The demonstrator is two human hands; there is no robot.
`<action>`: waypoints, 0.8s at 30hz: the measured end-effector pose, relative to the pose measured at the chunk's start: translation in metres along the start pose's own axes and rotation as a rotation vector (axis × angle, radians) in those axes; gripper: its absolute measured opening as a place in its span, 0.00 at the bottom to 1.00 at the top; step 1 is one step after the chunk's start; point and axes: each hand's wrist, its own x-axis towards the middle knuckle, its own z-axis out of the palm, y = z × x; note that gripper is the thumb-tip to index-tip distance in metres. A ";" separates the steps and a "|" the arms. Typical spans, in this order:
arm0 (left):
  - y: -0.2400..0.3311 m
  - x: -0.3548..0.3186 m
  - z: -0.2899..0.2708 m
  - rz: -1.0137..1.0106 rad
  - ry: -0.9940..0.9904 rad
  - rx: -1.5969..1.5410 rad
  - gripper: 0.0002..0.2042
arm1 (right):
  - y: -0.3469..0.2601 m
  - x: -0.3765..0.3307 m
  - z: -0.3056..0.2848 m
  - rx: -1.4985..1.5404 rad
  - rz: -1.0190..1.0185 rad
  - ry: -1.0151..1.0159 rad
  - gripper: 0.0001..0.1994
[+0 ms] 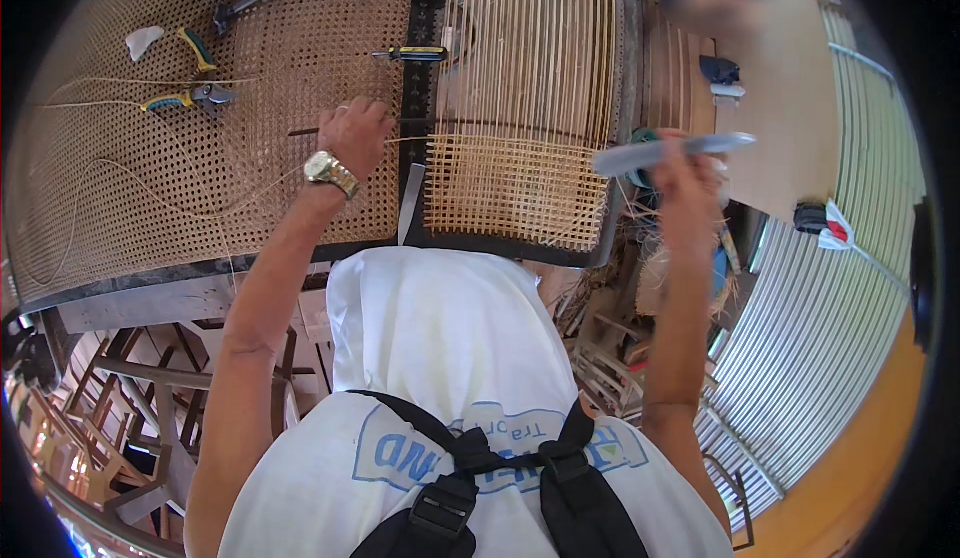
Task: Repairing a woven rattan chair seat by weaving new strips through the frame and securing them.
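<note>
Over the woven cane (515, 196), your left hand (355, 138) curls at the dark rod (303, 132), grip unclear, best kept steady while your right hand (688, 186) clasps a grey tool (625, 158).

Right grip (688, 186), grey tool (628, 157) — blurred

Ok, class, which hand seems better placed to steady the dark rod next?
Probably the left hand: it lies over the dark rod, while the right hand holds a blurred grey tool farther off.

Fisheye view from the head, facing down, woven panel (515, 183) close below
</note>
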 end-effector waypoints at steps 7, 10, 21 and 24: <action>-0.002 -0.002 0.033 0.184 0.298 -0.207 0.10 | 0.069 0.012 0.098 0.101 0.320 -0.257 0.12; -0.005 -0.006 0.032 0.201 0.321 -0.290 0.11 | 0.087 0.022 0.091 0.065 0.318 -0.382 0.12; 0.002 -0.014 0.039 0.261 0.303 -0.193 0.08 | 0.119 -0.104 0.104 -0.189 0.616 -0.613 0.12; 0.009 -0.008 0.037 0.199 0.272 -0.233 0.09 | 0.101 -0.084 0.104 -0.297 0.617 -0.535 0.15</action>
